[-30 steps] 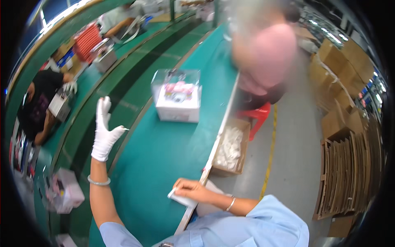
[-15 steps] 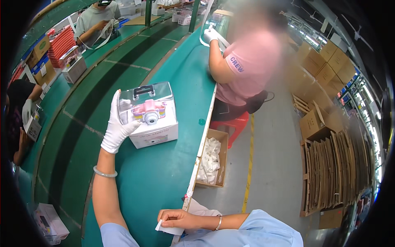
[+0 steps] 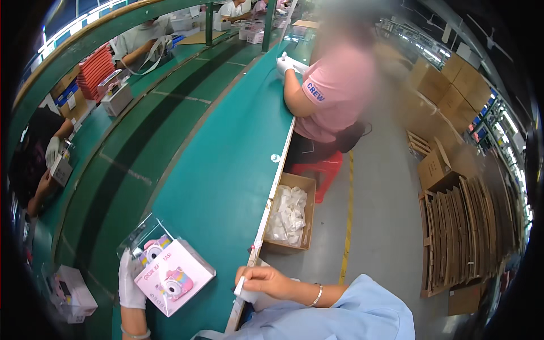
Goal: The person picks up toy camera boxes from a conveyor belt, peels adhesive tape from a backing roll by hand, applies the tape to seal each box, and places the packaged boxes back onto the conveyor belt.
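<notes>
Grasping boxy plastic-topped carton [image 3: 174,277]: gloved left fingers [image 3: 126,263]; right fingers [image 3: 256,274] pinching white slip [image 3: 246,291].

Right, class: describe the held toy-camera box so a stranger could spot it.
Find the long teal workbench. At its near end, the gloved left hand holds a pale toy-camera box with a clear plastic top. Unlike the similar box farther left, it is in hand.

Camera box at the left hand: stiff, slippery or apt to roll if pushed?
Probably stiff: the camera box has flat walls and straight edges. The clear cover looks glossy, so the gloved left hand might slip. Rolling seems unlikely, given the square corners.
</notes>
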### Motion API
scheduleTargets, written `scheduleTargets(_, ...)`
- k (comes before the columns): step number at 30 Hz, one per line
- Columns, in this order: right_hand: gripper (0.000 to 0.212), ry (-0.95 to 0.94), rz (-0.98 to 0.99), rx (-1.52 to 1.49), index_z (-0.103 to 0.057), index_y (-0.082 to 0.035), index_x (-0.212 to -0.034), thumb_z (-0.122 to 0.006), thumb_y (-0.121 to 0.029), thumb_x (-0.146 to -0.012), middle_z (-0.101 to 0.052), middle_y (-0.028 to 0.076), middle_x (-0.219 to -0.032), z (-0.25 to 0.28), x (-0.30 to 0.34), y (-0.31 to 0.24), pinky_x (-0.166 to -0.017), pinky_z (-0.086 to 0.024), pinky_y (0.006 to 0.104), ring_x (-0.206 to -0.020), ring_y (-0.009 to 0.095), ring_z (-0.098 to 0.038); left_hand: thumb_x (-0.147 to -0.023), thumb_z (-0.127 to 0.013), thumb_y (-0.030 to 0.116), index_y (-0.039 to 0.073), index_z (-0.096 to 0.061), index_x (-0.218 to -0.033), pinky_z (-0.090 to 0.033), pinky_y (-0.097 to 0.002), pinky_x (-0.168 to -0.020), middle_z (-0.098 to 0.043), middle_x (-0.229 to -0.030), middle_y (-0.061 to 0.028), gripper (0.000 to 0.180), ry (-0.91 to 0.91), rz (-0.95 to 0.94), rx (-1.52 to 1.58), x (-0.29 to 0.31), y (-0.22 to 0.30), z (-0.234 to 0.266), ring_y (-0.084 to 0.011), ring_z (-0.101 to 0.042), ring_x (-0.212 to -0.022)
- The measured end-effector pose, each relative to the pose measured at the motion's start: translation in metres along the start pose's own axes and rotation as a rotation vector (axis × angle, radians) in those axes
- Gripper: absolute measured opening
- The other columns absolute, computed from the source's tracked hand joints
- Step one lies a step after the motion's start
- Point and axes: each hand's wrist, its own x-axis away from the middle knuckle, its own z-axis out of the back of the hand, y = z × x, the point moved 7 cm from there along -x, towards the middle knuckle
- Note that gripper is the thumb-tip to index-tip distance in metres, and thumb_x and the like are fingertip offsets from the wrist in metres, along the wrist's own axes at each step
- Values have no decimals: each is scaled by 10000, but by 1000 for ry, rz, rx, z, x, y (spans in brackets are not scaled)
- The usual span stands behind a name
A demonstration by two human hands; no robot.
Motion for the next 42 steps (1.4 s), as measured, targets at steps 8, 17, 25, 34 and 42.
scheduleTargets(8,160,343,-122,225,-632,-43,-940,-582,-186,-890,-581,-54,-882,8,-11,-11,-755,-416,204,-865,29,-508,-922,-474,212,4,-384,-1305,-389,-314,-945,-405,-1316,-150,445,453,-482,-696,57,29,63,-206,-442,-1166)
scheduleTargets(17,272,231,-117,281,-639,-10,-1034,-608,-224,-870,-572,-23,-885,-21,-20,-23,-761,-423,211,-837,67,-534,-805,-533,-37,25,-502,-1179,-439,-301,-894,-564,-1131,-114,380,81,-635,-893,130,-13,-97,-196,-559,-1019)
scheduleTargets(25,284,139,-117,282,-558,-34,-1069,-604,-235,-874,-589,-2,-840,-39,-12,-24,-683,-453,214,-785,61,-551,-841,-545,21,21,-555,-1151,-446,-270,-836,-606,-1044,-93,310,-65,-409,-623,98,-72,-114,-152,-569,-963)
scheduleTargets(34,310,146,-140,280,-537,-11,-1037,-513,-292,-910,-589,46,-913,-25,-4,-18,-751,-417,247,-820,101,-526,-866,-572,56,10,-618,-1063,-450,-230,-799,-630,-1014,-54,207,96,-479,-533,94,-79,-100,-100,-574,-903)
scheduleTargets(42,246,128,-221,278,-599,-43,-972,-583,-273,-885,-598,-1,-891,-33,-13,-3,-708,-430,209,-806,52,-522,-859,-561,36,5,-618,-1048,-456,-240,-782,-636,-978,-70,199,115,-570,-607,88,-77,-98,-113,-582,-877)
